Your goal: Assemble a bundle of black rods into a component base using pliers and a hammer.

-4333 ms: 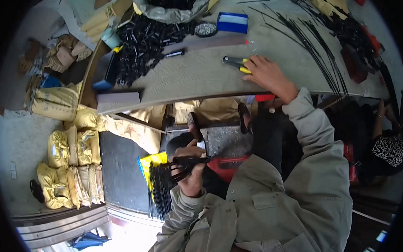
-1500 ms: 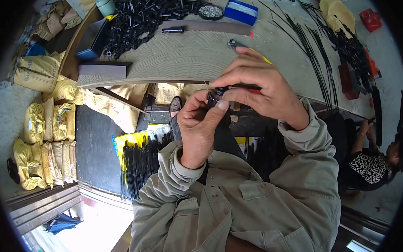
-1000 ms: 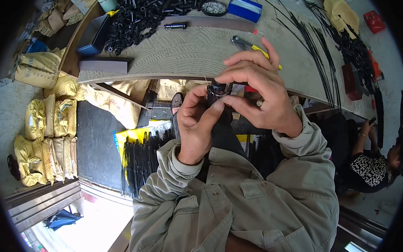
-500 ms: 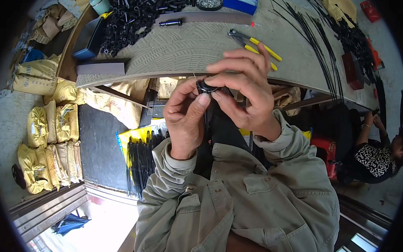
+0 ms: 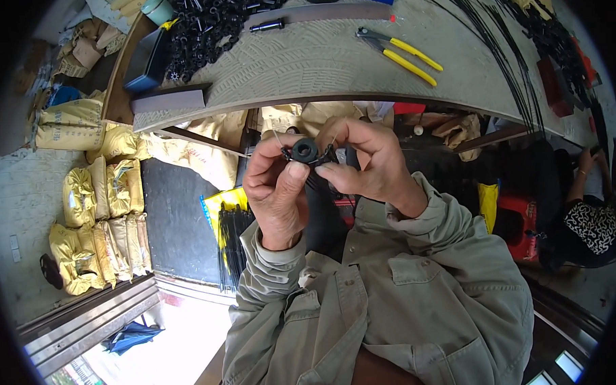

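The head view shows the left hand (image 5: 277,190) and right hand (image 5: 371,164) close together in front of the body, each drawn in to a pinch of thumb and fingers on a small black ring-shaped part (image 5: 304,150). The part sits between the fingertips, its round opening facing up, with thin pale ends sticking up on both sides. Below and left, a bundle of black strands (image 5: 233,239) hangs near the left wrist, over something yellow.

Past the hands is the bench (image 5: 304,74), with yellow-handled pliers (image 5: 405,59) lying slightly open. Left of them, a black cylinder (image 5: 267,25) lies near a heap of small black parts (image 5: 197,37); long black rods (image 5: 503,60) lie at right. Off to the left, yellowish sacks (image 5: 106,237) stand on the floor.
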A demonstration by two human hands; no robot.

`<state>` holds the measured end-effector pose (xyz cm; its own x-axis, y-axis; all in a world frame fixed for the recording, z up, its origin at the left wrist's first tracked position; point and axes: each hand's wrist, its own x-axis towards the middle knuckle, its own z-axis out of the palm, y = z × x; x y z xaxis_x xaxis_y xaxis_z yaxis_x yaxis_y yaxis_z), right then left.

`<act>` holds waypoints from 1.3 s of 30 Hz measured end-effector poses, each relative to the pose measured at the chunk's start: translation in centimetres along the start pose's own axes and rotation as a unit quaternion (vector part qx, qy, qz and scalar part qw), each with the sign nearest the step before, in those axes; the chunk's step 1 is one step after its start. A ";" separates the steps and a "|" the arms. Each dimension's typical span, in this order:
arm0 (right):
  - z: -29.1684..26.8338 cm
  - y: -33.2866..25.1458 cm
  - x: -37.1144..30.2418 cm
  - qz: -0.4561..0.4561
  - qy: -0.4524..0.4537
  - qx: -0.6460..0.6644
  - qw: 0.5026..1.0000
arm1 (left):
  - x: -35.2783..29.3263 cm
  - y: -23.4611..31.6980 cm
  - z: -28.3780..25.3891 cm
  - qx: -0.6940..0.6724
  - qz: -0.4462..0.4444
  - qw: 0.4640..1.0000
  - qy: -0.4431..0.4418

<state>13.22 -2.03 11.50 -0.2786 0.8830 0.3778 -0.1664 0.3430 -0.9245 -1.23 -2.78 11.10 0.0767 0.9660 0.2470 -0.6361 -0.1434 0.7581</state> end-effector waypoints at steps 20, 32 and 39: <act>-1.0 0.6 0.1 0.042 -0.145 0.086 0.985 | -1.8 0.2 -1.9 0.005 -0.074 0.991 -0.109; 0.6 1.7 -1.1 -0.065 0.027 -0.115 0.991 | -2.8 -0.2 -1.8 0.001 -0.104 0.994 -0.013; 3.5 1.9 -3.6 -0.214 0.205 -0.331 0.896 | -3.2 -1.3 -2.5 0.024 -0.062 0.998 -0.011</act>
<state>10.54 -5.66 8.59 0.0706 0.6221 0.7797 0.4613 0.6727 -0.5785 -2.56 -5.14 7.80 0.1695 0.9720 0.1627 -0.5839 -0.0340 0.8111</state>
